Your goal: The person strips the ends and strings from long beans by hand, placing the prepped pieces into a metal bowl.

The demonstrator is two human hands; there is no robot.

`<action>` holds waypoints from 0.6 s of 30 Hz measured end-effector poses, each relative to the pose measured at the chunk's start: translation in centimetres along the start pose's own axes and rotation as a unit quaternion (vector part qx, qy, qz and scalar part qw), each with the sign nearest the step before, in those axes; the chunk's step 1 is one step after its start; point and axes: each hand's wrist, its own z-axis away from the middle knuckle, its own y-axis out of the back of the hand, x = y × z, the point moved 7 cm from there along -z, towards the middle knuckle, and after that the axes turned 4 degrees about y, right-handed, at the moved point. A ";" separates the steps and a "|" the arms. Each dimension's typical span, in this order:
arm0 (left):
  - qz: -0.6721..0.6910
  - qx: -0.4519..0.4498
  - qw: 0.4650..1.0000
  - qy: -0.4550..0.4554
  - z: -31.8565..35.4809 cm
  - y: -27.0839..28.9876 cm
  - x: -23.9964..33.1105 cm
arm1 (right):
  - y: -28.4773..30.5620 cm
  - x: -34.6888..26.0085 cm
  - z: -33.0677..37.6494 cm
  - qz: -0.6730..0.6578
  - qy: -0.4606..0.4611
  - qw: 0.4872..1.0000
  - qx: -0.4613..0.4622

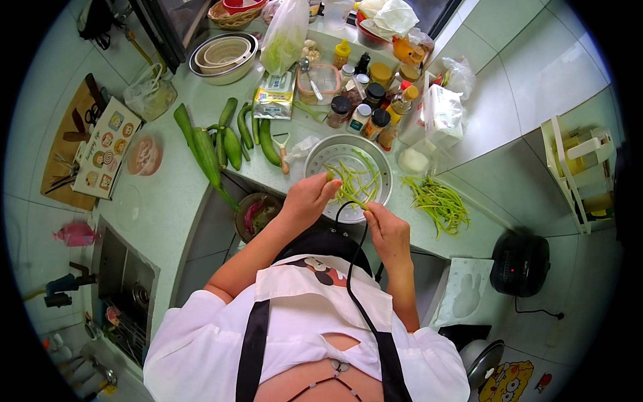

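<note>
Both my hands are over the near side of a round metal bowl with a perforated bottom (312, 155). My left hand (309, 199) is closed in a pinch, with a bit of green stalk between thumb and finger. My right hand (388, 229) pinches a thin green stalk (355, 203) whose end points into the bowl. Several pieces of thin green stalks (365, 179) lie loose in the bowl. To its right, a pile of long thin green stalks (439, 204) rests on the counter. A black cable hangs in front of my hands.
Left of the bowl are a peeler (284, 155), ridged green gourds (204, 151) and a bin with scraps (258, 213) below the counter edge. Seasoning jars (362, 117) crowd the back. A sink (127, 288) is at far left, a black cooker (520, 264) at far right.
</note>
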 end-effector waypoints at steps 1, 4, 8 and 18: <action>0.017 0.000 1.000 -0.006 0.0 -0.1 -0.2 | -0.3 0.2 0.0 -0.002 -0.027 0.999 -0.018; 0.071 0.004 0.997 -0.017 -0.2 -0.4 -0.7 | -0.9 1.1 0.0 -0.035 -0.115 0.992 -0.048; 0.099 0.005 0.995 0.005 -0.1 -0.2 -0.8 | -0.8 1.0 -0.2 -0.036 -0.089 0.995 -0.033; -0.208 -0.040 0.961 -0.176 1.6 -2.3 1.2 | -0.5 1.9 -0.7 -0.016 -0.130 0.991 0.026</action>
